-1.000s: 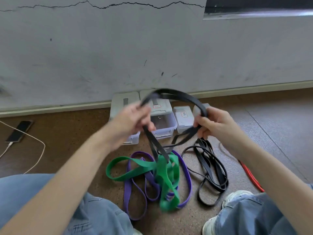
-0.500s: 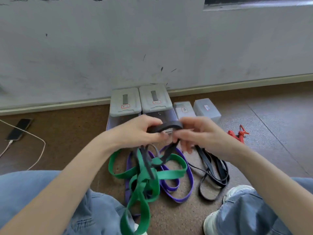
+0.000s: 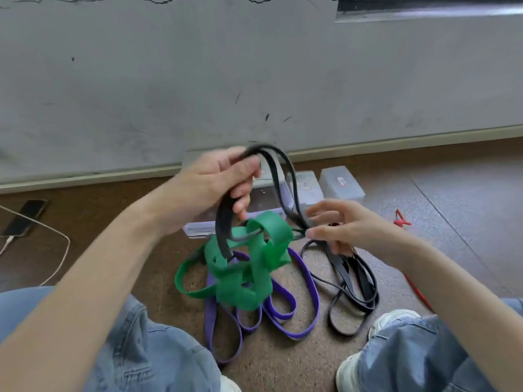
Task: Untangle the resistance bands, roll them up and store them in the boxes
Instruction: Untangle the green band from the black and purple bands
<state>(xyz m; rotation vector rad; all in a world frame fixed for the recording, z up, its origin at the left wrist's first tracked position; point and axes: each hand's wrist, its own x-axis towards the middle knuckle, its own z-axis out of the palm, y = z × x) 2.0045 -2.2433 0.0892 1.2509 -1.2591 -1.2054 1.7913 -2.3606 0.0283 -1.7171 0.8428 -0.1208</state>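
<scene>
My left hand (image 3: 218, 179) grips a black resistance band (image 3: 223, 222) and holds it up in front of the boxes. The band loops through a green band (image 3: 249, 270), which hangs tangled under it. A purple band (image 3: 283, 312) lies on the floor beneath the green one. My right hand (image 3: 336, 227) is lower right with fingers spread, fingertips at a strand of the black band; whether it pinches it is blurred. More thin black bands (image 3: 353, 287) lie on the floor under my right hand. Clear storage boxes (image 3: 339, 182) stand by the wall.
A phone (image 3: 25, 216) with a white cable (image 3: 56, 264) lies on the floor at left. A red band or clip (image 3: 402, 220) lies at right. My knees in jeans and a white shoe (image 3: 393, 318) frame the pile. The grey wall is close behind the boxes.
My left hand has lifted the black band up, dragging the green band off the floor. My right hand has let go of the top loop and dropped to the right.
</scene>
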